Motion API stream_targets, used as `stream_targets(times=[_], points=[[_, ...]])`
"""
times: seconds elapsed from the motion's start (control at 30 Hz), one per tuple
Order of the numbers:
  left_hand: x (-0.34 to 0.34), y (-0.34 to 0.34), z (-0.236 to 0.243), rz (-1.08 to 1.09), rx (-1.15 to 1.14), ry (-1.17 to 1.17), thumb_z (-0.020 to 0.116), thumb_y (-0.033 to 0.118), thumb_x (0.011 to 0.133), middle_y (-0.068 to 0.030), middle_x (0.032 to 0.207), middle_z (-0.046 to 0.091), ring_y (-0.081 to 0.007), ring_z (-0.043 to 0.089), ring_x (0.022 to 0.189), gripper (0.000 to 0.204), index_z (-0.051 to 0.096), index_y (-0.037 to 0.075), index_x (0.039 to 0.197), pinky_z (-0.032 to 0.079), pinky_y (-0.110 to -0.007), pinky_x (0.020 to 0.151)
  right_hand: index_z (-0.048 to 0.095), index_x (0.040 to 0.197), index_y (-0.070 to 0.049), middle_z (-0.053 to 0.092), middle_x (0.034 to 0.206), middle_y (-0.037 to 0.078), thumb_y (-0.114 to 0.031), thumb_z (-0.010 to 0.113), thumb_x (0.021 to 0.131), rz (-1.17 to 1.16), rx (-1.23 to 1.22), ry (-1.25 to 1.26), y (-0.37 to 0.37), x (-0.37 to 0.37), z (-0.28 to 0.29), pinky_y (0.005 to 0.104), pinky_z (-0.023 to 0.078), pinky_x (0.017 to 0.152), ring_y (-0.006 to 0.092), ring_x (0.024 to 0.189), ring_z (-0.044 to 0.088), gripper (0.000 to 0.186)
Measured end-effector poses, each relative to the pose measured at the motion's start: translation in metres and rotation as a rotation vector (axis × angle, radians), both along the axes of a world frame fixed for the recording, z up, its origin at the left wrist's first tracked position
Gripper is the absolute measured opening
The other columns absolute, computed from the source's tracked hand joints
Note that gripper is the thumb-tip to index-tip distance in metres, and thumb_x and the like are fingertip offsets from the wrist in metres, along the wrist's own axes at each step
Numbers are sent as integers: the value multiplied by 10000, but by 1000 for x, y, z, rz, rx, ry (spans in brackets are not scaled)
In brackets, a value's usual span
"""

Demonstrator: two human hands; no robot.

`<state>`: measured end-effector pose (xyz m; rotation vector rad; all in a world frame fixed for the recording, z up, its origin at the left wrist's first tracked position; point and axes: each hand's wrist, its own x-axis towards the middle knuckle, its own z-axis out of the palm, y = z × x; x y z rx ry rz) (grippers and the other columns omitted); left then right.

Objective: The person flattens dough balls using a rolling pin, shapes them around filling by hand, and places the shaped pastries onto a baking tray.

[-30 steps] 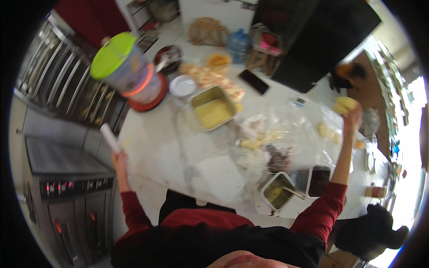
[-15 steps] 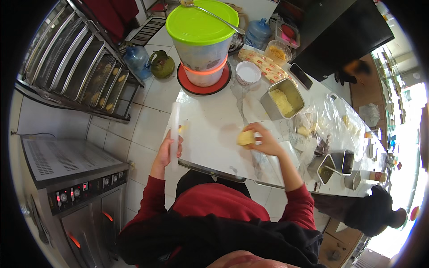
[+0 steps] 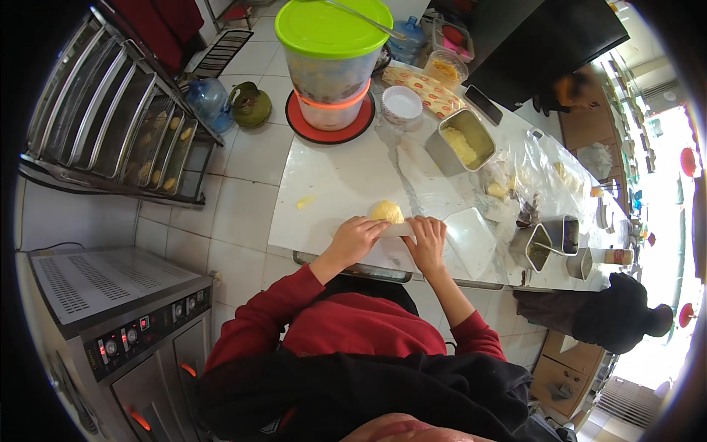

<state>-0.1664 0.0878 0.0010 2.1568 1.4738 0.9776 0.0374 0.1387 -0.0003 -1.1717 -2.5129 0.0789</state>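
Dough (image 3: 387,211) left my right hand (image 3: 427,243): carried far off to right one second before, over surface (image 3: 331,177) half second before, it lay on surface just in front of me. White rolling pin (image 3: 398,230), earlier tilted up in left hand (image 3: 357,239) alone by surface's left edge, turned crosswise at dough's near side. Both hands came together on pin, left toward left end, right toward right.

A bakery kitchen at work, marked by a metal oven (image 3: 121,283) with control knobs, a tray rack (image 3: 118,118), yellow dough (image 3: 387,211) and a rolling pin (image 3: 398,230) at a white worktop (image 3: 335,177).
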Motion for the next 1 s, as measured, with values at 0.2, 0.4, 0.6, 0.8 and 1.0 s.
stream_targets(times=[0.2,0.4,0.6,0.8,1.0], points=[[-3,22,-20,391,209,301,596,176,757,-79,890,614,-247,565,880,256,586,43,975,426,-357,758,529,1065,-87,516,933,64,-291,635,731,-77,-147,0,32,3,-24,381,364,778,253,851,489,406],[-6,89,-39,490,-52,363,492,173,825,-128,778,612,-274,577,777,182,581,32,751,436,-390,679,565,879,-54,556,790,98,-298,524,831,-88,-173,88,104,-17,-27,392,417,682,284,771,525,252],[-19,128,-37,648,-246,298,388,296,882,-172,548,569,-364,570,545,454,575,25,570,454,-446,523,569,637,-24,564,601,188,-389,372,904,-197,-327,41,142,-26,-23,441,421,536,373,575,543,493],[-6,62,-31,338,-221,287,500,212,830,-103,975,602,-259,565,895,203,579,30,870,441,-407,751,566,1019,-80,593,967,141,-323,472,856,-113,-254,51,71,-2,-27,410,415,713,294,896,546,307],[8,-19,-40,249,69,256,564,71,747,-85,1001,555,-258,507,961,294,546,60,1041,387,-386,857,447,1257,-161,530,1159,92,-210,564,801,65,-34,-20,-2,27,-29,398,357,873,248,1044,490,473]])
